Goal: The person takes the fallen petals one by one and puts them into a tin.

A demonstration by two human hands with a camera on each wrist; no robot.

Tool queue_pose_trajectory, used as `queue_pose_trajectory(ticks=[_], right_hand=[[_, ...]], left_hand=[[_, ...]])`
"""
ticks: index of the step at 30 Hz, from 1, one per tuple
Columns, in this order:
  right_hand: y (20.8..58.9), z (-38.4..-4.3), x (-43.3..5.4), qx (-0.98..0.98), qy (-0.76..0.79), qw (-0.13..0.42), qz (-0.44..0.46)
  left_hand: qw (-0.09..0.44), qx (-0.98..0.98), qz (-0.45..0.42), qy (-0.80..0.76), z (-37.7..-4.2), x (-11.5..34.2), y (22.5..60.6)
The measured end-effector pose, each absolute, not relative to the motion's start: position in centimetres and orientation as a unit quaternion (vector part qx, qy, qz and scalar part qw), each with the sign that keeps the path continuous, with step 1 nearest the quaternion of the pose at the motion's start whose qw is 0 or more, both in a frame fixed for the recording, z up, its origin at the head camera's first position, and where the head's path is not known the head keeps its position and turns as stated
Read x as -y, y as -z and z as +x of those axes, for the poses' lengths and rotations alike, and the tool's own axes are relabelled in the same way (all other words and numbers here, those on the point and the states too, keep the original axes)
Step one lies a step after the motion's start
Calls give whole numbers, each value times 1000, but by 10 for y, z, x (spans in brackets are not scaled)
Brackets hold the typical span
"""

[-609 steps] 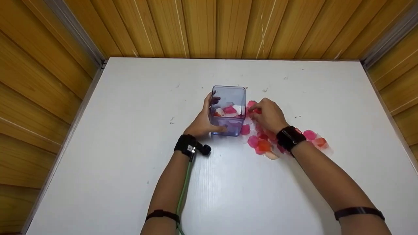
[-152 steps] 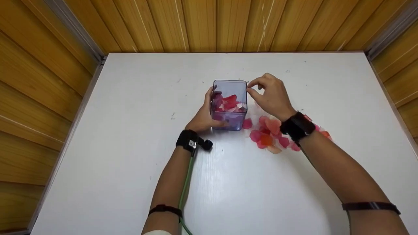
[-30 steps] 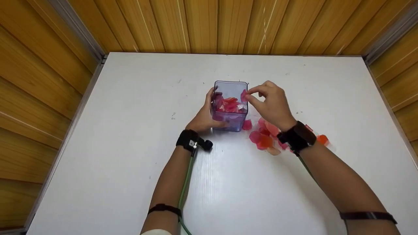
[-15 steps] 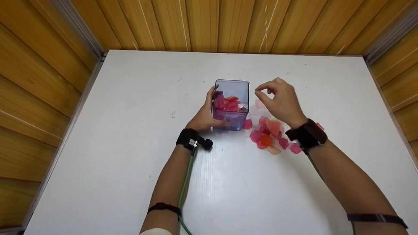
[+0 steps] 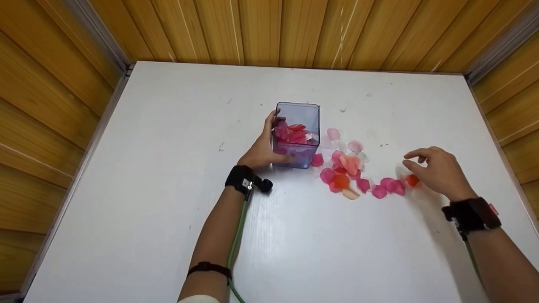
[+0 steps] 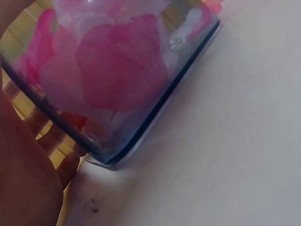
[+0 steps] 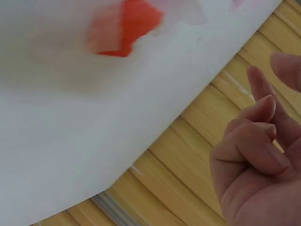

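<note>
In the head view my left hand (image 5: pixel 260 153) grips a clear bluish plastic container (image 5: pixel 304 158) from its left side, thumb across the front wall. Pink, red and white petals (image 5: pixel 294 134) lie inside; the left wrist view shows a large pink petal (image 6: pixel 122 66) through the wall. My right hand (image 5: pixel 440 171) hovers at the right end of a scatter of loose petals (image 5: pixel 349 164), close to an orange petal (image 5: pixel 413 181). Thumb and index finger stand apart with nothing between them, and the right wrist view shows the other fingers loosely bent.
The white table (image 5: pixel 168 168) has small dark marks on it. Loose petals spread from the container's right side toward my right hand, some pale and hard to see. Wood-look panels (image 5: pixel 261 33) stand behind and at both sides. A green cable (image 5: pixel 238 244) runs along my left forearm.
Over the last second my right hand let a pink petal go into the container, then moved right and toward me over the far petals. My left hand keeps holding the container in place.
</note>
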State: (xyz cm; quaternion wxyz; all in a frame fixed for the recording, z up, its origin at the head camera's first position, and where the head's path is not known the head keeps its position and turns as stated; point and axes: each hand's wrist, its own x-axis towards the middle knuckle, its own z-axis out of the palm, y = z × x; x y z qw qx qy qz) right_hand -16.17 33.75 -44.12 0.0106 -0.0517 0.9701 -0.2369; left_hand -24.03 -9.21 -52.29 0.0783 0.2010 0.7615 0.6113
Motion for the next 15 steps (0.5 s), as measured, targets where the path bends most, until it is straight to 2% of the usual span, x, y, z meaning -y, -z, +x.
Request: queue_pose_trajectory(ticks=[6,15], right_hand=[[468,-155,-351,-970,231,69,-23],[478,-162,-336,-971,234,48,-20]], left_hand=[[73,-759,204,-614,-241,92,523],[78,-757,197,-618,-240,90,523]])
